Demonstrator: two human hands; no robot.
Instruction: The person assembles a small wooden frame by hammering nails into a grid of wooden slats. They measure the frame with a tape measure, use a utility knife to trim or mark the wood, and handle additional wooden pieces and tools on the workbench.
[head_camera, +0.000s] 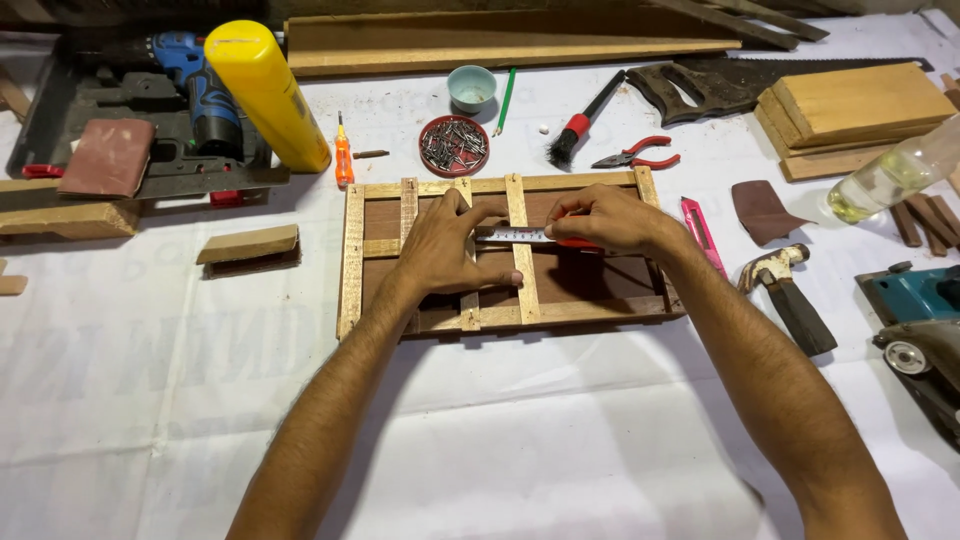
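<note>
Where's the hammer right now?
In the head view, the hammer lies right of the wooden frame, beyond the pink utility knife, near the right forearm.
</note>
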